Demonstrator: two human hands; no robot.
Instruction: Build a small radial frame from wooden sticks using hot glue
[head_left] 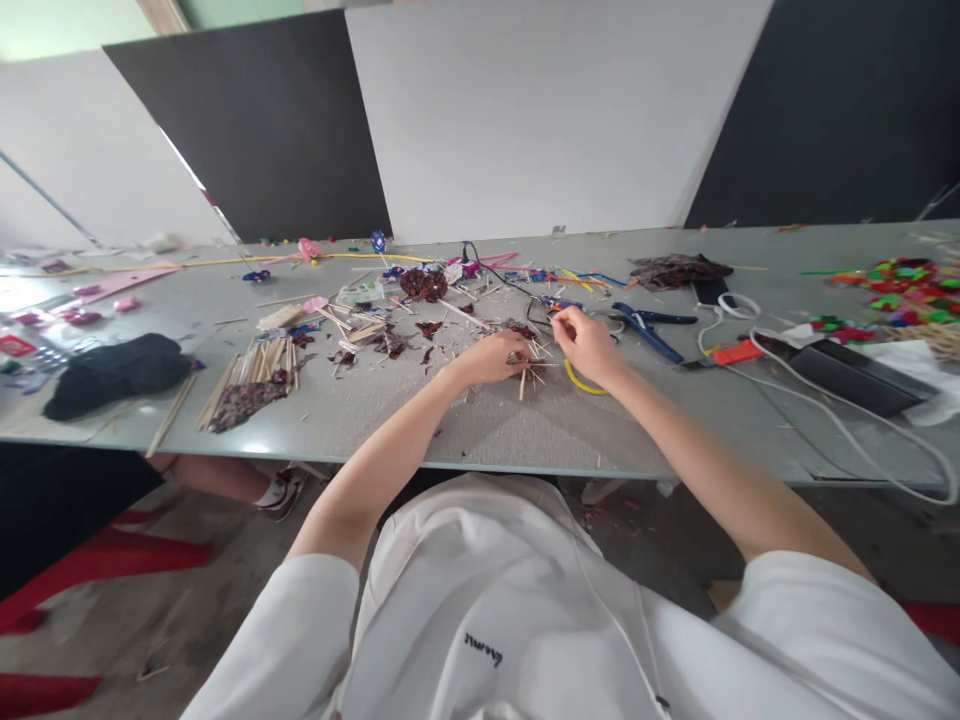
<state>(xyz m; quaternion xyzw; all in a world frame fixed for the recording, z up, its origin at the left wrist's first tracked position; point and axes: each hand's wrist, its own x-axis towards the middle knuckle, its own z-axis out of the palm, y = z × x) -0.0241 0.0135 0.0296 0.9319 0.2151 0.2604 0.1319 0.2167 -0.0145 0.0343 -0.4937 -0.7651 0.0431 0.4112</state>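
Got a white shirt (450, 580) right up front at bottom centre, and just past it on the worktop (345, 400), near mid-frame, a messy cluster of thin wooden sticks (523, 387) with dark patterned scraps. Got the left hand (495, 358) nearer, curled over the cluster's upper-left side (can't tell how firmly), and the right hand (589, 347) just off its upper right, pinched narrow, can't tell on what, if anything. Can't call one long axis with sticks fanned several ways, but can see the clearest one pointing down-frame toward the shirt.
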